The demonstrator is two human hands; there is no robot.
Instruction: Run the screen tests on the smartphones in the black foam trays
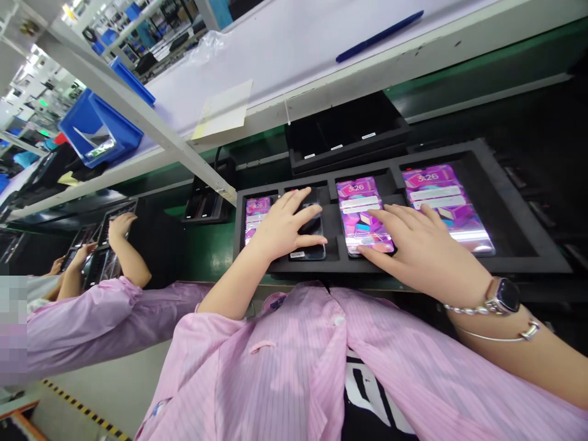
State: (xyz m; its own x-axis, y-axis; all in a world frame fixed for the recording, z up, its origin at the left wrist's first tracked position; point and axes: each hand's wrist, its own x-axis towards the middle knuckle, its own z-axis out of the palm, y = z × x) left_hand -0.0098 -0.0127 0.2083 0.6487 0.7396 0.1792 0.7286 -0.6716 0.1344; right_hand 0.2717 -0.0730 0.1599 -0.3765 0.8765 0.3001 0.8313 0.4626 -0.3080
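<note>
A black foam tray (544, 245) in front of me holds several smartphones in separate slots. My left hand (278, 229) has its fingers spread across a dark-screened smartphone (315, 252), with thumb and index finger reaching to its right side. Left of it, a lit smartphone (257, 211) is partly hidden by this hand. My right hand (420, 242) lies with fingers apart over the lower right part of another lit smartphone (358, 202), which shows a purple lock screen. Partly under that same hand, a further lit smartphone (468, 220) sits at the right.
Behind the tray stands a stack of black trays (346, 131). A white shelf (294, 67) with a blue pen (379, 37) runs above, its slanted post (151, 125) coming down at left. A co-worker's hand (122, 226) is over trays farther left, near a blue bin (98, 131).
</note>
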